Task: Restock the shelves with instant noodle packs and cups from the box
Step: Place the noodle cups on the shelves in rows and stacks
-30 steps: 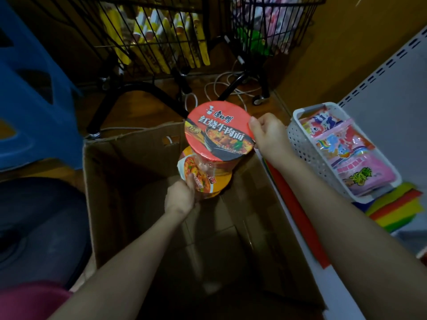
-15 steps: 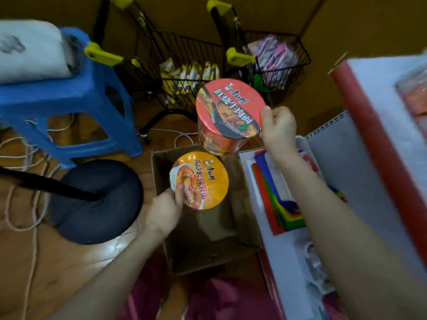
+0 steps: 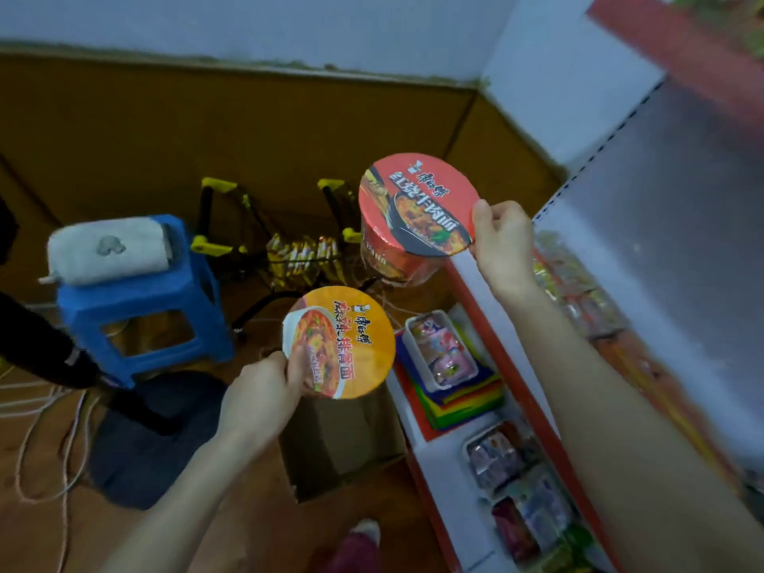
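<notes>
My right hand (image 3: pixel 502 241) grips a red noodle cup (image 3: pixel 413 208) by its right rim, held high beside the shelf unit. My left hand (image 3: pixel 264 397) holds an orange-lidded noodle cup (image 3: pixel 347 341) at its lower left edge, above the cardboard box (image 3: pixel 343 444) on the floor. Both lids face me. The box's inside is dark and largely hidden behind the orange cup and my left hand.
Shelves (image 3: pixel 521 390) with red edges run along the right, carrying a white basket of pink packets (image 3: pixel 440 351), coloured sheets and snack trays. A blue stool (image 3: pixel 140 299) with a white bundle stands left. Wire baskets (image 3: pixel 302 254) of yellow packs sit behind. Cables cross the wooden floor.
Both hands have lifted the two cups out of the box and upward. The view has risen, so the box looks smaller and more shelf shows at right.
</notes>
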### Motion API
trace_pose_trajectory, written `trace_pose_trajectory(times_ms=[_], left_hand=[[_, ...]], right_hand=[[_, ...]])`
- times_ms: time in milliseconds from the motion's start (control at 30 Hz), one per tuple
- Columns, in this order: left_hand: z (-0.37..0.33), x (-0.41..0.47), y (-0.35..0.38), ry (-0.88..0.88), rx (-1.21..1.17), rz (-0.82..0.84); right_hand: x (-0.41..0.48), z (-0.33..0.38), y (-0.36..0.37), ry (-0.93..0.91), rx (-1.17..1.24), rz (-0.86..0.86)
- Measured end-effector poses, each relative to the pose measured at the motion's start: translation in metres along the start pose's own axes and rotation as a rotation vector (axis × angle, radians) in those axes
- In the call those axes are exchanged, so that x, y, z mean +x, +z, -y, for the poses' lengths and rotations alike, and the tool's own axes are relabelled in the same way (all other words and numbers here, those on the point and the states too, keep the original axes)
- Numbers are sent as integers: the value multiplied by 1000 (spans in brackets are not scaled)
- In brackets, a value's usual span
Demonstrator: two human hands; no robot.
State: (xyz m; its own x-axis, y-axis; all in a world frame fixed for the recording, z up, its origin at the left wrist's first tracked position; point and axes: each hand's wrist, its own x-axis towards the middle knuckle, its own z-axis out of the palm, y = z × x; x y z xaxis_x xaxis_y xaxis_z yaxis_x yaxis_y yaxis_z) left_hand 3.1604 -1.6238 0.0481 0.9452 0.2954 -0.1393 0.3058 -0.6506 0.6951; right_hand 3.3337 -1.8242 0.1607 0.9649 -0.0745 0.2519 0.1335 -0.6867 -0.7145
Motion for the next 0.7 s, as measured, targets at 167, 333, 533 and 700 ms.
trace_pose_trajectory(times_ms=[167,333,533,700], left_hand=[[-30,-27,-50,219,-14,71],[-60,-57,-72,338,-59,190],[-104,-88,-76,490,-110,283],[-147,-118,-67,614,-123,369]], right_hand=[[-39,40,-74,67,-43,-184],[-77,66,-149,150,-15,-383],[-126,89,-230,156,-72,-530],[-172,90,-291,189,-85,-663]])
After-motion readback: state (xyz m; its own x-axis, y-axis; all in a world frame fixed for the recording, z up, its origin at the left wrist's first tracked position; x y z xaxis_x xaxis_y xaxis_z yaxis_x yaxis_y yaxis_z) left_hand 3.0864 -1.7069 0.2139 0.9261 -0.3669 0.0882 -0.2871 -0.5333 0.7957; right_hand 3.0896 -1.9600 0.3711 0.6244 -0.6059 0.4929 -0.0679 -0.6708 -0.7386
